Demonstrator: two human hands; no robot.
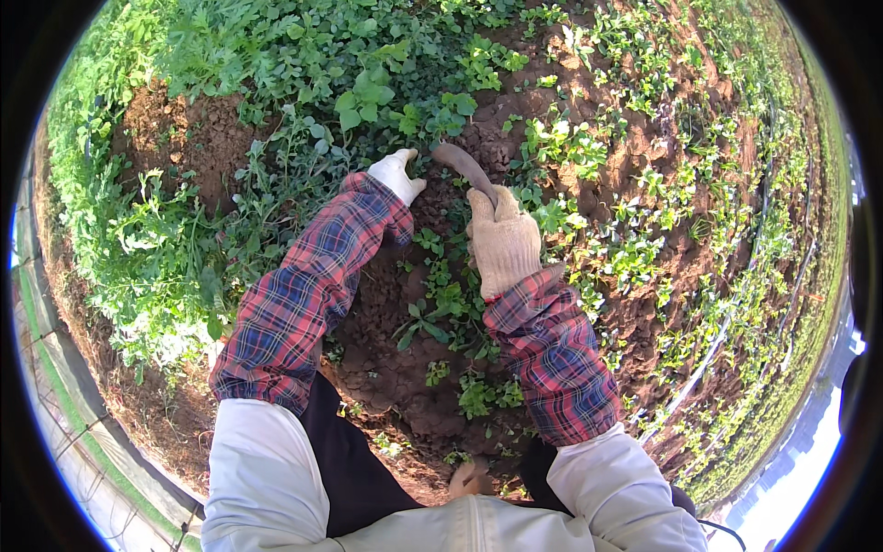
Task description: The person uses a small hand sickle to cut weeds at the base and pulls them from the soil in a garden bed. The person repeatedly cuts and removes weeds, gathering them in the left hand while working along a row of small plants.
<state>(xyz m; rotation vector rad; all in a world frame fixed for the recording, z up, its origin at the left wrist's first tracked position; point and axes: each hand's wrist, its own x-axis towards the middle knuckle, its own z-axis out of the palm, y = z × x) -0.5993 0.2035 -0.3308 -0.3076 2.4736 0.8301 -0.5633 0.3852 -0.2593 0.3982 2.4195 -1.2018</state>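
Note:
My left hand (398,176), in a pale glove, reaches down at the edge of the dense green weeds (303,138). Its thumb and forefinger are spread, and nothing shows between them; the other fingers are hidden. To its right, my right hand (506,234) in a knitted beige work glove is closed around a hand sickle. The dark, curved sickle blade (465,165) points up and left, its tip near leafy plants (452,114) and a short way from my left fingertips. The sickle's handle is hidden in the glove. Low plants (448,300) grow in brown soil between my forearms.
Rows of small leafy plants (635,255) run along the right, with thin pale lines (697,376) on the ground beyond. Tall feathery greenery (159,276) stands at the left by bare soil (221,138). A concrete edge (76,386) curves along the far left.

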